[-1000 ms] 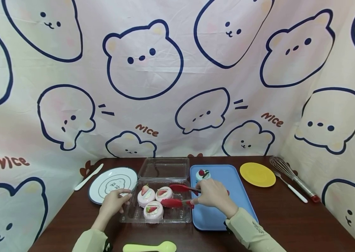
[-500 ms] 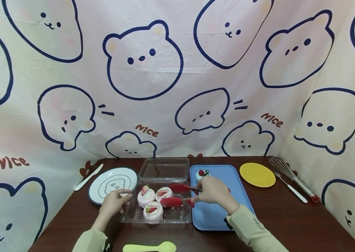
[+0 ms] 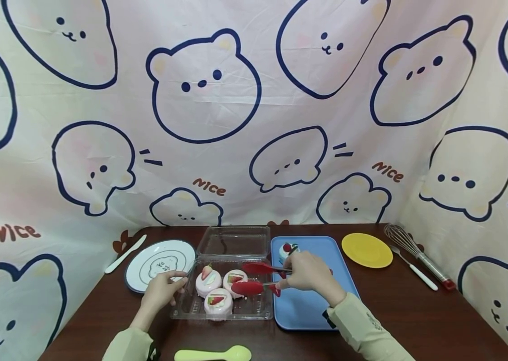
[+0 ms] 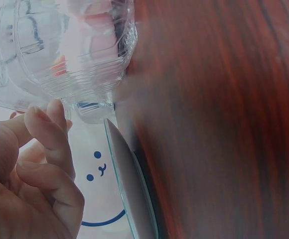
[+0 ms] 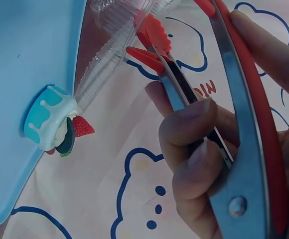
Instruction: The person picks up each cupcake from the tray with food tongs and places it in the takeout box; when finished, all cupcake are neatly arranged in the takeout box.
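My left hand [image 3: 162, 296] grips the left rim of a clear plastic cake box [image 3: 254, 303], thumb and fingertips right at the edge in the left wrist view. Inside the box sit three pink cakes, one at back left [image 3: 208, 283], one at back right [image 3: 236, 275] and one in front [image 3: 218, 305], topped with strawberry pieces. My right hand [image 3: 306, 272] holds red-and-silver tongs [image 5: 249, 129], fingers curled around the arms. The tongs' red tips [image 3: 248, 287] are spread apart on the right of the back-right cake, the nearer one overlapping it in the head view.
A blue tray [image 3: 296, 311] lies right of the box, bearing a blue-and-white cake [image 5: 50, 119]. White plate [image 3: 134, 273] and knife [image 3: 125, 254] lie left. Yellow plate [image 3: 366, 250], fork [image 3: 423, 276] and whisk [image 3: 421, 255] lie right; a light-green spoon [image 3: 213, 355] lies in front.
My right hand has shifted slightly right, and the nearer tong tip has moved a little up and right in the head view. The left hand stays at the box rim.
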### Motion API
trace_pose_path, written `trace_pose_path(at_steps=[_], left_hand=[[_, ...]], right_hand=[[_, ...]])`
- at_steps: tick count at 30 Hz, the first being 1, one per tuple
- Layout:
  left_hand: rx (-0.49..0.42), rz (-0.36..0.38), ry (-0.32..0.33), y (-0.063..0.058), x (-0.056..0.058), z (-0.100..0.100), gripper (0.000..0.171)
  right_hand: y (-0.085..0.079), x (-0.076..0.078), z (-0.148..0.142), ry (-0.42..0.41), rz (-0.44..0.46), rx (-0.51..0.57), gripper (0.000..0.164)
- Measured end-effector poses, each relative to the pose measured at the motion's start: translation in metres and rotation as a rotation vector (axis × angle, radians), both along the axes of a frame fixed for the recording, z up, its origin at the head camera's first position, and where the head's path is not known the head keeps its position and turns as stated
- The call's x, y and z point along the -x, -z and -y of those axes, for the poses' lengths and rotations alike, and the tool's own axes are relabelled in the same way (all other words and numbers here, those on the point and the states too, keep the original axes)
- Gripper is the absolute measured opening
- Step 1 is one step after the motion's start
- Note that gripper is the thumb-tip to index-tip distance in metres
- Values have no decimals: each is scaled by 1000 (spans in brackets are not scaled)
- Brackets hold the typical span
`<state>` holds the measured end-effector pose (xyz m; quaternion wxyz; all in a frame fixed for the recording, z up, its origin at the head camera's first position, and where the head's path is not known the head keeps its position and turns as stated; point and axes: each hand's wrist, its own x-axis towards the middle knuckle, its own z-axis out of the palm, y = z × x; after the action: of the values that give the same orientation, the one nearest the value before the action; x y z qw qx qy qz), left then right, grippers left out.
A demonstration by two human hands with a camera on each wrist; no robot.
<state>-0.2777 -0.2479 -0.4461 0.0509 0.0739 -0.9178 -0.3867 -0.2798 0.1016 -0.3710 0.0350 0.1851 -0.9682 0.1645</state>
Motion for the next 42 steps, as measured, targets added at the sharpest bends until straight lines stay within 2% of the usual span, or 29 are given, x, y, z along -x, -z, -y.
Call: trace_pose_path(at_steps=[12,23,36,42], left_hand=[[10,-35,14,-2,-2,0,34],[2,-7,18,-2,-2,0,35],[-2,-4,4,0,0,3,34],[-3,-12,8,3,0,3,34]], right_hand=[[2,0,6,2,-32,-9,39],[7,-1,3,-2,-41,6,41],[-6,-3,-12,16,-18,77,43],[-14,1,-35,112,-18,111,47]])
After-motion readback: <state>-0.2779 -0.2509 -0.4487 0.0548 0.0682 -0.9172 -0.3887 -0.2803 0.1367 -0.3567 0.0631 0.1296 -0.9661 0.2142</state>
